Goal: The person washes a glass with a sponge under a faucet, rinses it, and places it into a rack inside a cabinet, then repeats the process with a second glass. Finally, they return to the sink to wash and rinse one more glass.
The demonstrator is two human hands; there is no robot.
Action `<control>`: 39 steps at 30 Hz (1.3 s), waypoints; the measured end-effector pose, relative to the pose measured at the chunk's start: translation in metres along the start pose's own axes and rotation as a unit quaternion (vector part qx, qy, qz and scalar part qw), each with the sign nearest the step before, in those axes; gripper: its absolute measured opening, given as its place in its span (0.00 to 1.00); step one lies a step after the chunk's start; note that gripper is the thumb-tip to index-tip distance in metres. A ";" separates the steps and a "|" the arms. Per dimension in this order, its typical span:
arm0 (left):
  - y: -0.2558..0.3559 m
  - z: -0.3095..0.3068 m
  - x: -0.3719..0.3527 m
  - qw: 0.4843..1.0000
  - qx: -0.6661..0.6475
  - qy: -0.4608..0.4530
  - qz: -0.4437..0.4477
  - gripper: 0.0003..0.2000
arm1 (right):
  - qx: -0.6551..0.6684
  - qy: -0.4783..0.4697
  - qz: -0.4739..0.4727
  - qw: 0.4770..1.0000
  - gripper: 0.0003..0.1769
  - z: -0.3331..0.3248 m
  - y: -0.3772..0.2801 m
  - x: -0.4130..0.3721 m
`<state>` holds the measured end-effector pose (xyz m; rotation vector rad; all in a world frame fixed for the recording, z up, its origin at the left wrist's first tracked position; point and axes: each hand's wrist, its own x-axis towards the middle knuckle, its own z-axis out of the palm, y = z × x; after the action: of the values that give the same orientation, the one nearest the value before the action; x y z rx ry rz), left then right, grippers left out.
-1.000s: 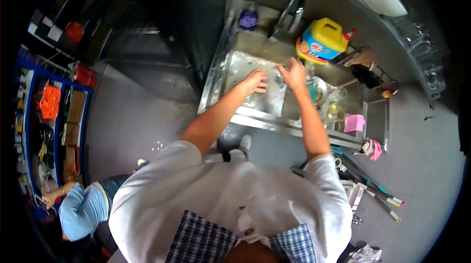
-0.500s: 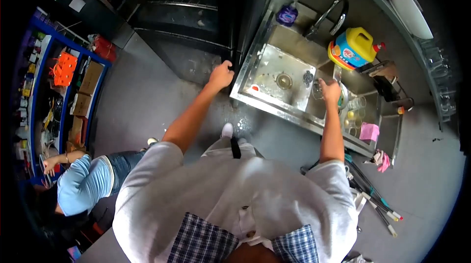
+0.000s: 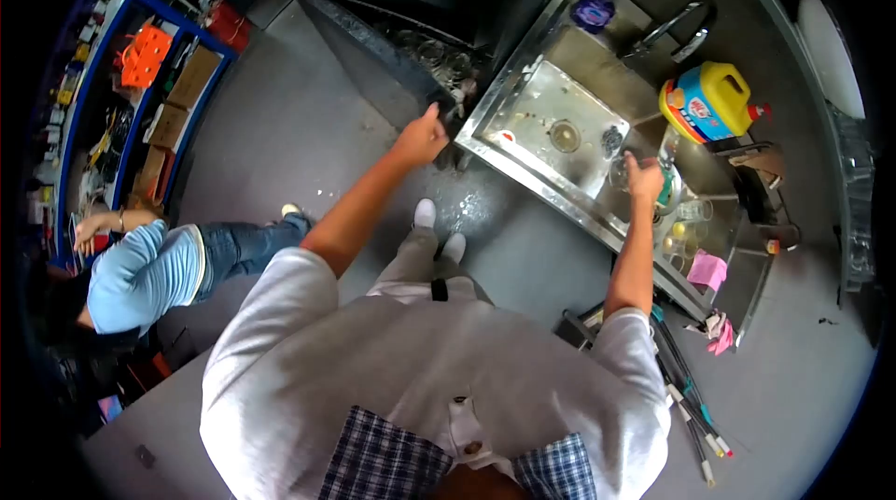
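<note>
The left hand (image 3: 422,137) grips the door (image 3: 371,70) edge, the right hand (image 3: 644,179) pinching a glass (image 3: 618,174) above the sink (image 3: 534,176).

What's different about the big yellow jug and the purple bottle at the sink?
The yellow jug is much larger than the purple bottle. The yellow jug has a handle with a hole through it, while no handle shows on the purple bottle. The yellow jug stands to the right of the tap in the picture; the purple bottle is to its left. Both are by the sink.
</note>
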<state>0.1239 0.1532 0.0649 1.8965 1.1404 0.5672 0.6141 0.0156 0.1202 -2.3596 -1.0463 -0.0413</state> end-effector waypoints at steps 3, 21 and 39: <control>-0.033 -0.034 -0.109 0.996 0.020 0.087 0.001 0.34 | 0.142 -0.021 0.167 0.976 0.27 -0.023 -0.049 -0.010; -0.258 -0.181 -0.337 0.877 -0.052 0.407 -0.251 0.47 | 0.344 -0.312 0.207 0.861 0.23 0.431 -0.360 -0.180; -0.560 -0.205 -0.337 0.650 0.079 0.745 -0.125 0.28 | -0.089 0.137 -0.071 0.984 0.31 0.598 -0.316 0.056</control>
<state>-0.4656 0.0814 -0.2755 1.0039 2.4082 2.0865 0.3216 0.5234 -0.2229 -2.3441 -1.1075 -0.5170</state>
